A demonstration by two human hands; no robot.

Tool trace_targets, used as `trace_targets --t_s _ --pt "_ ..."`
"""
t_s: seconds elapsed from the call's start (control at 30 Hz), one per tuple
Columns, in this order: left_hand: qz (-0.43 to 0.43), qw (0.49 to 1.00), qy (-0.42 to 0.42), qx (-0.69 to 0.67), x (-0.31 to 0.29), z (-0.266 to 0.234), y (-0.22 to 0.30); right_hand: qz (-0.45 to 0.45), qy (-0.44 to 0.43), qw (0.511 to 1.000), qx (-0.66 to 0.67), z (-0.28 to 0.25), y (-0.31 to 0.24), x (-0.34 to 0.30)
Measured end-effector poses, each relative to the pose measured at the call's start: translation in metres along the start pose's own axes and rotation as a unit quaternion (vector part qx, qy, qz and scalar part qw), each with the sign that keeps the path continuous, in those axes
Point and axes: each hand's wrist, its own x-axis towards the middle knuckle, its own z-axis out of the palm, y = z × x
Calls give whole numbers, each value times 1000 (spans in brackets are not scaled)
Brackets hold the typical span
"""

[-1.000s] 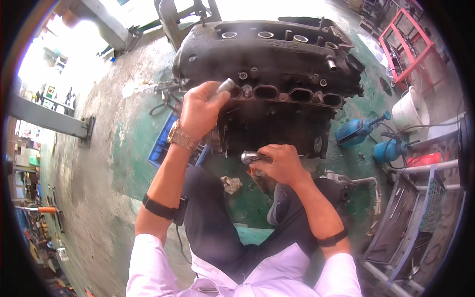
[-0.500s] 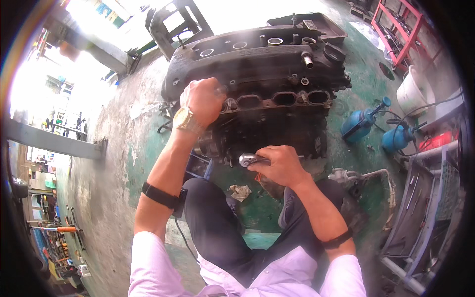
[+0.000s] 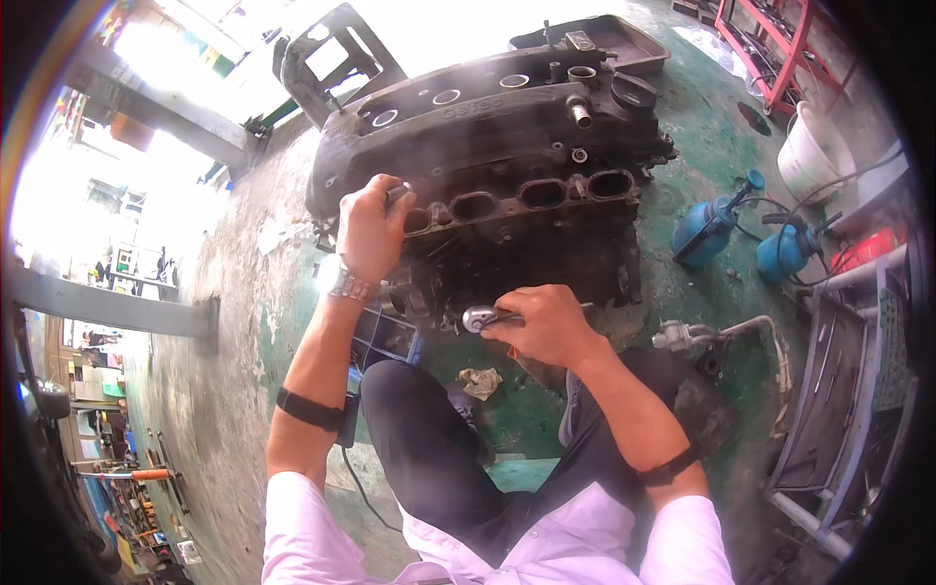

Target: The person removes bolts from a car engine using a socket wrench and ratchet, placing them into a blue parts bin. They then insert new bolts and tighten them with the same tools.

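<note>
A large black engine [image 3: 468, 136] with a dirty valve cover stands in front of me, its row of oval ports facing my side. My left hand [image 3: 370, 229], with a watch on its wrist, is closed by the leftmost port. Between its thumb and fingers is a small silver metal cylinder that looks like a socket [image 3: 398, 193]. My right hand [image 3: 548, 327] grips a ratchet wrench [image 3: 480, 319] below the engine's near side, its round silver head pointing left. Most of the ratchet's handle is hidden in my palm.
A blue divided tray [image 3: 385, 336] lies by my left knee, and a crumpled rag [image 3: 480, 382] is on the green floor. To the right stand two blue pump bottles [image 3: 704, 232], a white bucket [image 3: 814, 151] and a grey tool cart [image 3: 829, 390]. A dark pan [image 3: 634, 44] sits behind the engine.
My left hand has turned and moved slightly left along the engine, so the silver piece in it now shows more clearly. My right hand keeps nearly the same place with the ratchet wrench.
</note>
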Motion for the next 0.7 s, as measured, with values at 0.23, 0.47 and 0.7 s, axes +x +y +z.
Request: trace_targets --t_s 0.23,0.47,0.7 --pt "-15 994 -19 105 -4 -4 4 -36 17 999 -33 1 1 1" --pt "-74 986 -3 150 -9 2 11 -23 11 1000 -18 3 1 1" --pt "-26 990 37 133 -13 1 17 -40 18 998 -36 1 1 3"
